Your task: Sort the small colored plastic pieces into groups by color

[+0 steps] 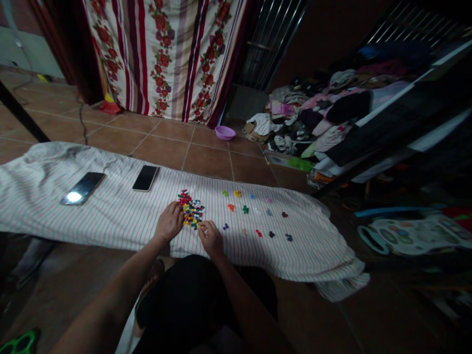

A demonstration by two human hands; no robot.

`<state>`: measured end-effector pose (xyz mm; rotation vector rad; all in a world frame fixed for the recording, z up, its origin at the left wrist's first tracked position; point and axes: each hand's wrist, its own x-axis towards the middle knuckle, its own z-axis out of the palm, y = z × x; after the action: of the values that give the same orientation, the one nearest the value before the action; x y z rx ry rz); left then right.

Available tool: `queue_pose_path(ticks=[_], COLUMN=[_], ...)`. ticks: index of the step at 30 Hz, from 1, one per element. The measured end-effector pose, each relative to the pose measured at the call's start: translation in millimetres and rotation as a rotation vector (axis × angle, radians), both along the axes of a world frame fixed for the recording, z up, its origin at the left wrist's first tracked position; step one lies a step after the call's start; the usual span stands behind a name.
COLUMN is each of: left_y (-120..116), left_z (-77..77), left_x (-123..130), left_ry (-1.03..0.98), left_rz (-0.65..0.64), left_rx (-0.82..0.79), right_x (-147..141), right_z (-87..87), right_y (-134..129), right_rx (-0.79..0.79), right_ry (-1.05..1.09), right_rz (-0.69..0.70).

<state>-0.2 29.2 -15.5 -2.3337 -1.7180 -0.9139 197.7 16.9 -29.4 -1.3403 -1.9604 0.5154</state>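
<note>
A mixed pile of small coloured pieces (192, 211) lies on the striped cloth (121, 216). At the pile's left edge rests my left hand (170, 221), its fingers curled toward the pieces; whether it holds any is hidden. My right hand (211, 238) is at the lower right edge, thumb and forefinger pinched together by a yellow piece, too small to make out clearly. To the right, little groups sorted by colour lie apart, among them a yellow group (238, 193), an orange group (231, 207), a green group (245, 210) and a red group (258, 233).
Two phones lie on the cloth at the left, one dark (146, 178) and one reflecting light (83, 189). Beyond the cloth, a purple basin (224, 132) stands on the tiled floor. Heaped clothes (313, 110) fill the back right.
</note>
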Motion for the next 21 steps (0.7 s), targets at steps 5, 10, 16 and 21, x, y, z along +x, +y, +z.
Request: queue_pose_path(ticks=[5, 10, 16, 21], left_y=[-4, -4, -2, -4], left_z=[-2.3, -11.0, -8.4, -5.3], left_x=[-2, -7, -9, -12], left_ry=[-0.02, -0.137, -0.27, -0.304], left_rz=[0.14, 0.142, 0.049, 0.136], left_rx=[-0.031, -0.057, -0.076, -0.087], right_x=[-1, -1, -1, -2], right_z=[-0.1, 1.8, 1.9, 0.8], right_y=[0, -1, 0, 0], right_rx=[0.002, 0.006, 0.01, 0.002], right_ry=[0.025, 0.006, -0.004, -0.001], right_rz=[-0.069, -0.069, -0.084, -0.098])
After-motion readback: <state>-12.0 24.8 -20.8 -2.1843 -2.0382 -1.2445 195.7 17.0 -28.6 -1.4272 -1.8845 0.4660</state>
